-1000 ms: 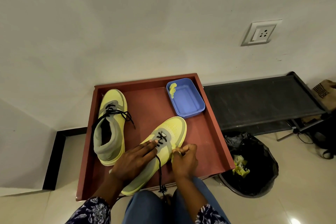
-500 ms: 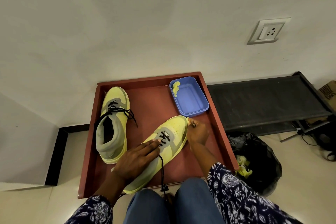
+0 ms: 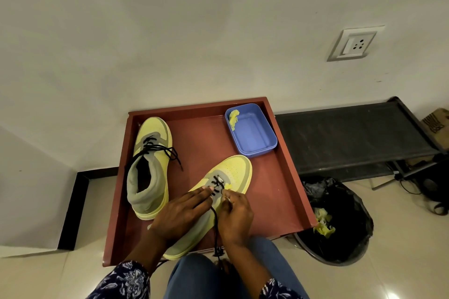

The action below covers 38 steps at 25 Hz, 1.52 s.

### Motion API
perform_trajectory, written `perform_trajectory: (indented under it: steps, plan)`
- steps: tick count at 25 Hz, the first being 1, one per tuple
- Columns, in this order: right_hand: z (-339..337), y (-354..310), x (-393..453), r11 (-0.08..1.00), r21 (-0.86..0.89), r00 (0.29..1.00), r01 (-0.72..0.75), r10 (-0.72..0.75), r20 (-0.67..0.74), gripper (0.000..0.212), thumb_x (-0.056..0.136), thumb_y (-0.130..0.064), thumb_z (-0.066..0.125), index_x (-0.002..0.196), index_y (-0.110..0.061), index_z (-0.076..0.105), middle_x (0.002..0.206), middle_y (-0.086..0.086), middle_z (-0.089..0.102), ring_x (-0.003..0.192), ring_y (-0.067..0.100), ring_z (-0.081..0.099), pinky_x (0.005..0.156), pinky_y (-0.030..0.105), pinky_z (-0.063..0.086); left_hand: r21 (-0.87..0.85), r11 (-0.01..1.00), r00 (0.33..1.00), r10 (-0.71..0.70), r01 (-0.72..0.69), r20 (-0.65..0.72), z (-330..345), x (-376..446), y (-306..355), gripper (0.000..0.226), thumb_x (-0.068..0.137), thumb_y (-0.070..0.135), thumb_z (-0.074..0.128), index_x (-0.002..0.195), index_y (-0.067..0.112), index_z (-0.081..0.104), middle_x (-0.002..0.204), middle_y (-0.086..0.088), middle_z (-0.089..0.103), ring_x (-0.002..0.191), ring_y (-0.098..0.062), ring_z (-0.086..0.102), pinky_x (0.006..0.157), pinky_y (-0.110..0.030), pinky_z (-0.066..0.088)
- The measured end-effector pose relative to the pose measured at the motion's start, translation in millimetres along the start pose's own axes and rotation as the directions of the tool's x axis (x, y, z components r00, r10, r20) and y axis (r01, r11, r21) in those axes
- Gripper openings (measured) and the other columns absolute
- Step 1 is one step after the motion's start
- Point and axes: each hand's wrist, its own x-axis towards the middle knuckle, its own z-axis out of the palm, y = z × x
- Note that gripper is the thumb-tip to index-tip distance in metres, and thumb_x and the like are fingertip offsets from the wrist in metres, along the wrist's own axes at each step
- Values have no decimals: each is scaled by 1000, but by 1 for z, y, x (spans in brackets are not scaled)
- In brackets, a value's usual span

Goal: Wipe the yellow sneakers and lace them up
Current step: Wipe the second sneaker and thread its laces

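A red tray (image 3: 286,177) sits on the floor against the wall. On its left side lies a yellow sneaker (image 3: 150,167), toe pointing far, its black lace (image 3: 158,149) loosely threaded and trailing right. Near the middle, a second sneaker (image 3: 218,192) lies angled, toe toward the far right. The left hand (image 3: 179,217) rests flat on it, fingers stretched out, pressing the tongue. Just right of it, the right hand (image 3: 234,216) is curled, pinching a small yellow wipe (image 3: 228,186) against the eyelets, with a black lace end (image 3: 215,226) hanging between the hands. At the far right corner is a blue tub (image 3: 252,132) holding a yellow scrap (image 3: 234,116). Right of the tray stands a black bin (image 3: 340,223).
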Motion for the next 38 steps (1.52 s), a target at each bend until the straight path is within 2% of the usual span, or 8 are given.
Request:
perform_trajectory:
  steps: [5,12,19,24,27,32,35,38]
  plan:
    - [-10,18,21,982,-73,985,173,-172,19,26,76,12,58,92,-2,73,95,13,70,87,23,65,81,9,41,1,1000,1000,1,-1,-20,-1,1,0,40,102,18,11,116,14,48,121,-8,63,107,-23,63,77,-27,56]
    - [-15,9,62,998,-51,996,24,-28,-82,22,84,6,56,99,0,71,102,15,68,96,27,62,85,22,42,-22,999,999,23,-24,-35,-3,2,2,31,86,13,42,116,15,48,120,-8,64,106,-23,64,76,-28,57]
    - [-20,-1,116,973,-93,977,-213,210,-41,22,89,-7,55,106,-3,69,108,16,69,100,33,62,83,33,49,8,1000,1000,22,-22,-17,-2,1,1,32,84,13,42,115,15,48,120,-8,64,106,-22,64,73,-28,57]
    - [-20,5,102,976,-127,985,-175,174,-20,26,90,-5,52,113,-5,64,114,15,65,106,31,59,90,34,47,-2,1000,1000,17,-17,-2,0,1,0,34,83,12,42,116,15,48,122,-8,63,108,-22,63,71,-29,58]
    - [-14,13,68,981,-115,986,-157,149,-75,25,88,-2,53,111,-3,63,113,14,63,106,27,57,85,24,41,-5,1000,1000,12,-12,0,-1,2,0,33,84,13,41,116,15,48,123,-7,62,108,-21,63,74,-27,57]
    - [-7,14,19,996,-82,999,29,-31,-28,23,82,6,56,100,-1,69,101,14,65,94,27,61,80,21,39,-3,1000,1000,13,-13,-4,-2,2,0,32,85,14,42,116,15,48,123,-7,62,109,-22,62,74,-27,57]
    - [-10,16,38,988,-101,993,119,-117,26,21,81,7,56,95,-1,70,97,15,67,90,30,62,81,23,42,0,1000,1000,17,-17,2,-2,2,0,33,84,14,42,116,15,48,123,-7,62,108,-22,62,74,-27,57]
    - [-21,7,74,967,-209,986,146,-127,105,25,87,2,51,106,-3,67,108,15,63,102,30,58,86,22,39,4,1000,1000,15,-15,9,-1,2,0,34,84,14,42,117,16,47,125,-6,61,110,-21,62,72,-27,57]
